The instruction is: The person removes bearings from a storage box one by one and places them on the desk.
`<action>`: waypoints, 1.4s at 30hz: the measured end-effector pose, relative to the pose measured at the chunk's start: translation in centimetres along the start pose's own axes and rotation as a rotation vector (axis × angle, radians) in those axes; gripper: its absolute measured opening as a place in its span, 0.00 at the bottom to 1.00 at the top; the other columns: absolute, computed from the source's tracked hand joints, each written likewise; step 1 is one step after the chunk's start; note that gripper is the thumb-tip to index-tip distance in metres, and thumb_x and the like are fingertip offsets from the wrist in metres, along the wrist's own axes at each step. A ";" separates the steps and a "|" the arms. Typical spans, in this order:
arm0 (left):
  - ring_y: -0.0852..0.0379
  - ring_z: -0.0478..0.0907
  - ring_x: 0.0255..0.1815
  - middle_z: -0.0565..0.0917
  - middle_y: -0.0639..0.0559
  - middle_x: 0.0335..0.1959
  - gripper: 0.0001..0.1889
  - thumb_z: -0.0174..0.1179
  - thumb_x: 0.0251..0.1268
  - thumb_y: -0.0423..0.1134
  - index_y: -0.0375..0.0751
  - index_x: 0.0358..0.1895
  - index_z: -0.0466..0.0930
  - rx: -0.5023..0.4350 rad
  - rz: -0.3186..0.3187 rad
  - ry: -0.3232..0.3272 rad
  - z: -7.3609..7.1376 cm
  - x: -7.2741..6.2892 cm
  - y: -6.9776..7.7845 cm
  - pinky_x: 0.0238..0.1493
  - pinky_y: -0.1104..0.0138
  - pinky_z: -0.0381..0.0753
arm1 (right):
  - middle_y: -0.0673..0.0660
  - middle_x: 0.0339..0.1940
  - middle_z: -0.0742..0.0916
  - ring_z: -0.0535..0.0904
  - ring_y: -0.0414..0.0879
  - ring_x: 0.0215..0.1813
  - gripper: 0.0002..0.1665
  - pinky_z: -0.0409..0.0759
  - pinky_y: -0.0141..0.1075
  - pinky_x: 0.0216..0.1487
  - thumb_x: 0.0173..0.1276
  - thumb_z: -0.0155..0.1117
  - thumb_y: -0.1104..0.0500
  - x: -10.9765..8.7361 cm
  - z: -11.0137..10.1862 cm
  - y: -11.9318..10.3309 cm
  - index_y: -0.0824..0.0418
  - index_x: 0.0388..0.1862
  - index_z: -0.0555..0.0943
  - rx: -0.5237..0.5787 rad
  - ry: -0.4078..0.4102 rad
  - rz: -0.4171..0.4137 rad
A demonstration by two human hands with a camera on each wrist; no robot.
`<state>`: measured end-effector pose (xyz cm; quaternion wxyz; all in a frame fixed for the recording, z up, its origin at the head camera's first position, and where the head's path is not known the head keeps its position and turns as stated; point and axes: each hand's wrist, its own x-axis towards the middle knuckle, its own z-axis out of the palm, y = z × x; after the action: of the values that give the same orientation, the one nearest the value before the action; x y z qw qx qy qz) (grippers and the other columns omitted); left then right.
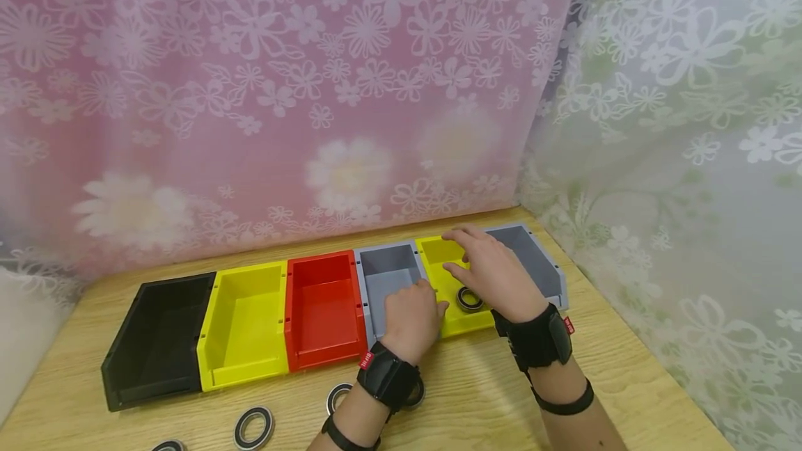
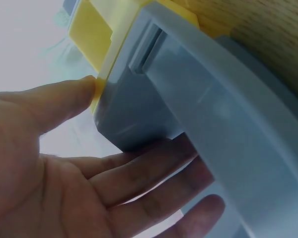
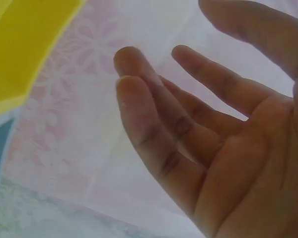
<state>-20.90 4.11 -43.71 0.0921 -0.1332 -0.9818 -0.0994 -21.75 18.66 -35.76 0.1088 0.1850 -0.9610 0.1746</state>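
Left hand [image 1: 410, 319] on grey bin [image 1: 385, 271] edge

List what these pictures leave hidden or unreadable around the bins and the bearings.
- Head view: the left hand covers the front of the grey bin.
- Head view: the left wrist strap hides most of two bearings on the table.
- Head view: a bearing is cut off by the bottom edge.
- Right wrist view: the right hand fills the frame; the bins are blurred.

Six bins [image 1: 326, 308] sit in a row across the middle of the frame on the desk [image 1: 626, 367]. One bearing [image 1: 468, 298] lies in the fifth bin from the left. More bearings [image 1: 253, 427] lie before the row, at lower left.
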 end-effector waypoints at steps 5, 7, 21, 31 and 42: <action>0.52 0.77 0.18 0.75 0.50 0.16 0.24 0.68 0.68 0.57 0.36 0.32 0.79 -0.028 -0.002 -0.009 -0.2 0.0 0.1 0.19 0.61 0.74 | 0.64 0.64 0.81 0.85 0.56 0.48 0.29 0.84 0.49 0.50 0.69 0.74 0.56 0.8 1.8 1.3 0.63 0.66 0.79 -0.017 -0.091 0.054; 0.51 0.78 0.18 0.76 0.49 0.17 0.23 0.68 0.68 0.56 0.36 0.33 0.79 -0.035 -0.005 -0.009 -0.1 -0.1 0.1 0.19 0.61 0.74 | 0.66 0.63 0.82 0.85 0.58 0.50 0.30 0.83 0.51 0.52 0.68 0.74 0.56 1.1 2.6 1.6 0.65 0.66 0.79 -0.033 -0.123 0.069; 0.52 0.78 0.17 0.75 0.50 0.15 0.23 0.68 0.68 0.56 0.36 0.33 0.79 -0.029 0.005 0.005 -0.1 -0.2 0.1 0.18 0.61 0.74 | 0.66 0.57 0.86 0.84 0.56 0.52 0.30 0.82 0.51 0.53 0.67 0.76 0.56 1.9 5.1 2.6 0.68 0.64 0.80 -0.047 -0.310 0.189; 0.52 0.77 0.17 0.74 0.50 0.15 0.23 0.68 0.68 0.55 0.37 0.30 0.77 -0.044 0.008 0.008 -0.2 -0.4 0.0 0.18 0.62 0.72 | 0.61 0.45 0.88 0.79 0.49 0.34 0.24 0.79 0.43 0.41 0.67 0.74 0.57 2.2 6.1 3.2 0.68 0.58 0.84 -0.058 -0.372 0.203; 0.53 0.76 0.16 0.72 0.50 0.15 0.24 0.68 0.68 0.56 0.37 0.29 0.76 -0.046 0.017 0.020 -0.1 -0.4 0.0 0.16 0.62 0.71 | 0.60 0.35 0.86 0.77 0.49 0.30 0.15 0.75 0.40 0.34 0.65 0.75 0.58 2.1 6.2 3.1 0.68 0.44 0.87 -0.077 -0.362 0.217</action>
<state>-20.53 3.99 -43.69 0.0997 -0.1427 -0.9771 -0.1226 -25.73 18.33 -41.81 -0.0782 0.1045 -0.9851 0.1123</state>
